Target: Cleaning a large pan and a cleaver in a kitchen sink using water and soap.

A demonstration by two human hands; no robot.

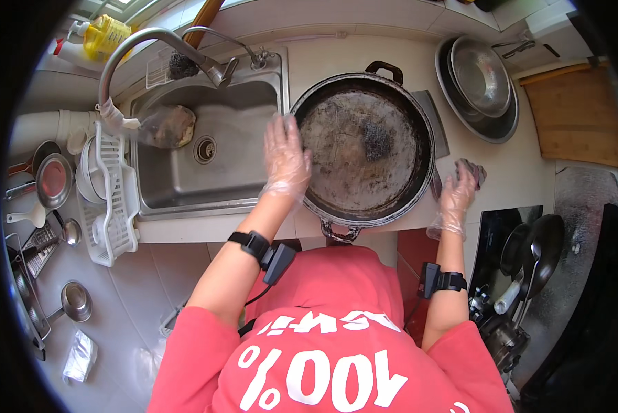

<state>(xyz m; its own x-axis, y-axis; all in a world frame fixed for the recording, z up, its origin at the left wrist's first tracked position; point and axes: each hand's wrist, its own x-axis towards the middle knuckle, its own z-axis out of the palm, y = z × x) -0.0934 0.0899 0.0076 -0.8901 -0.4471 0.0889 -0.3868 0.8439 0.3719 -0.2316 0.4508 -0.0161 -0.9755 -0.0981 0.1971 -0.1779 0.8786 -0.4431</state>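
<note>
A large two-handled pan with a scorched, worn base lies on the counter in front of me. A dark scouring pad rests inside it. My left hand, in a clear plastic glove, is flat with its fingers extended by the pan's left rim and the sink edge; it holds nothing visible. My right hand, gloved as well, is on a greyish-purple cloth on the counter right of the pan. A cleaver lies partly under the pan's right side.
Left of the pan is a steel sink with a plastic bag in it and a curved faucet above. A white dish rack stands farther left. Metal bowls sit back right, near a wooden cutting board. Pans are at the right.
</note>
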